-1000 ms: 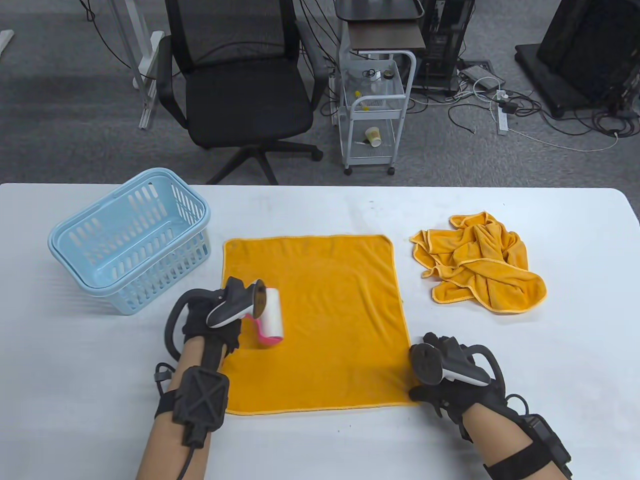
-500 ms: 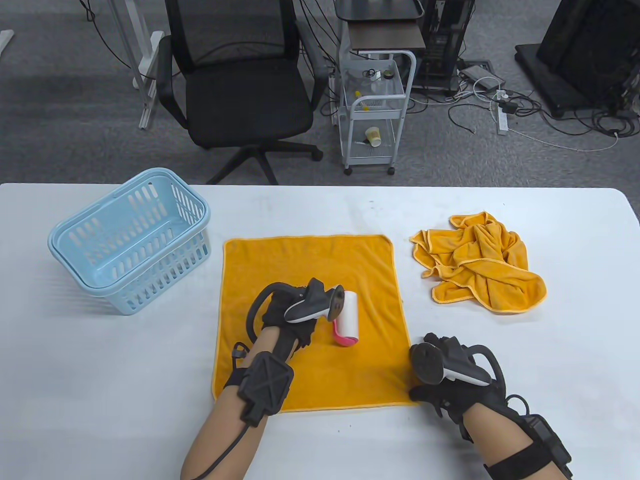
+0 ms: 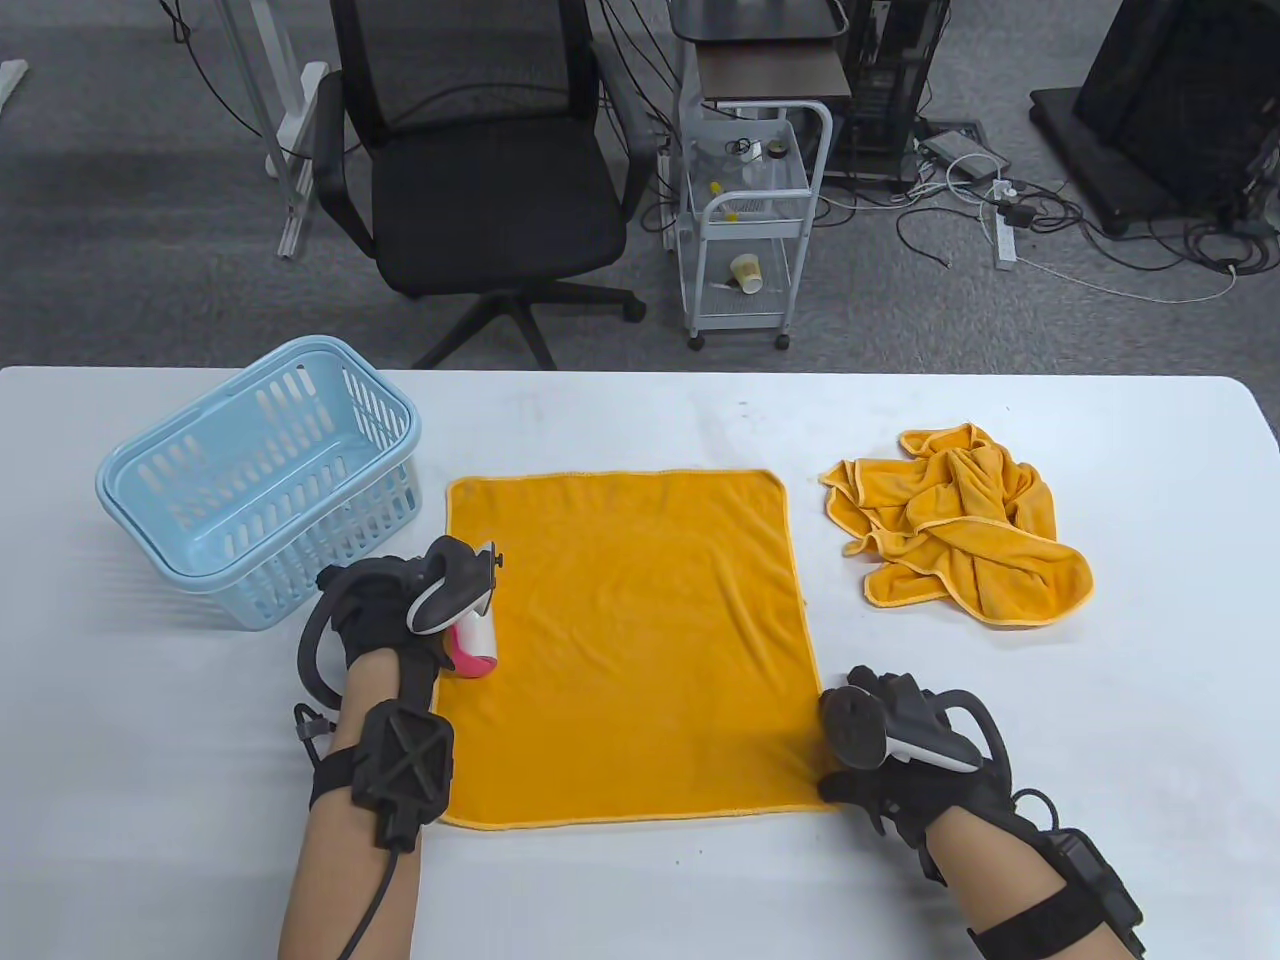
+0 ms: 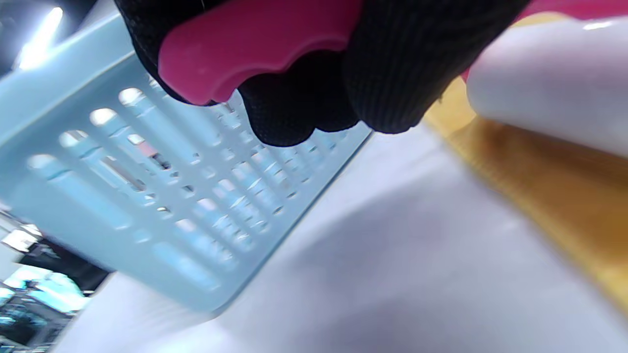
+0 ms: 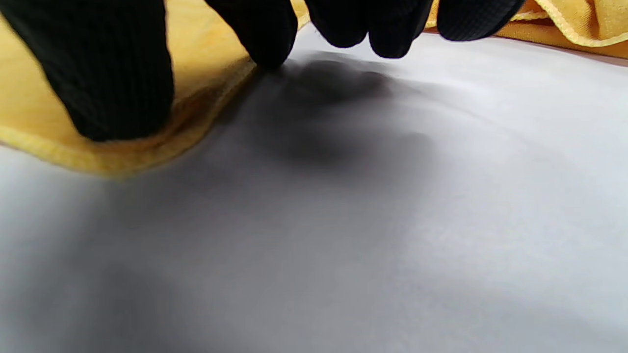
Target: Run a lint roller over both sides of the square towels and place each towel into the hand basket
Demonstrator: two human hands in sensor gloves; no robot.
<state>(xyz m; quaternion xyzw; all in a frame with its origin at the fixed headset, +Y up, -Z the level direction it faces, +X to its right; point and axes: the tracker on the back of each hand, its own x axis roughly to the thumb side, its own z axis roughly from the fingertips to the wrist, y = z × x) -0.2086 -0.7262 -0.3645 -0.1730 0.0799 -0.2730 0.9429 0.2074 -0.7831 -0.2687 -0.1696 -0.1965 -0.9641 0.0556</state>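
My left hand (image 3: pixel 385 610) grips the lint roller (image 3: pixel 474 640) at the flat towel's (image 3: pixel 625 640) left edge, beside the basket (image 3: pixel 262 480); the wrist view shows the pink handle (image 4: pixel 255 46) clasped. My right hand's (image 3: pixel 900 765) fingertips (image 5: pixel 113 83) press the towel's corner, uncurled.

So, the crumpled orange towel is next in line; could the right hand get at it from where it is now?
Probably yes. The right hand presses the flat orange towel's near corner, holding nothing, and only bare white table lies between it and the crumpled orange towel. It would have to release that corner first.
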